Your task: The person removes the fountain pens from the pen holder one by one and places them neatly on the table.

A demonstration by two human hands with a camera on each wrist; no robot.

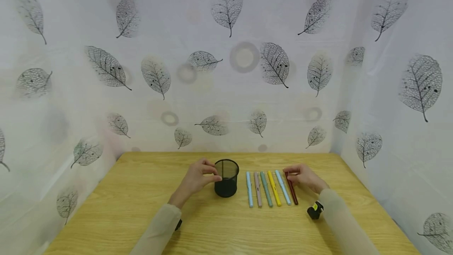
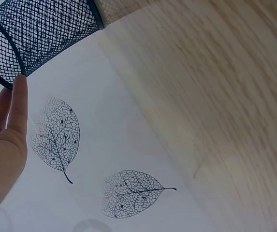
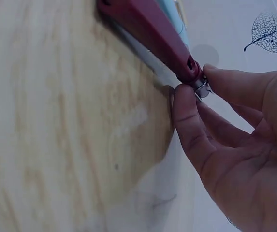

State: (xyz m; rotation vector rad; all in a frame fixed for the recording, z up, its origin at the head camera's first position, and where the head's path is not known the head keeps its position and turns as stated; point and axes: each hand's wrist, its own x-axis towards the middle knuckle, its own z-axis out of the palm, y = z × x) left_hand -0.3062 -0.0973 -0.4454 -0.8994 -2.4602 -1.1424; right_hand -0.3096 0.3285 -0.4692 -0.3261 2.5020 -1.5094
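Observation:
My left hand (image 1: 198,176) holds the rim of a black mesh pen holder (image 1: 226,187), which stands upright on the table. In the left wrist view the fingertips are right at the holder's round rim (image 2: 18,55). On the right, my right hand (image 1: 306,178) pinches the far end of a dark red pen (image 1: 292,190). The right wrist view shows thumb and finger (image 3: 186,108) on either side of that pen's metal-tipped end (image 3: 201,87). Beside it lies a light blue pen (image 1: 283,187), the nearest in the row.
More pens lie in a row between holder and right hand: yellow (image 1: 274,188), green (image 1: 266,189), mauve (image 1: 257,190) and another light blue one (image 1: 249,190). A leaf-patterned curtain (image 1: 244,137) encloses the wooden table (image 1: 219,227) at the back and sides.

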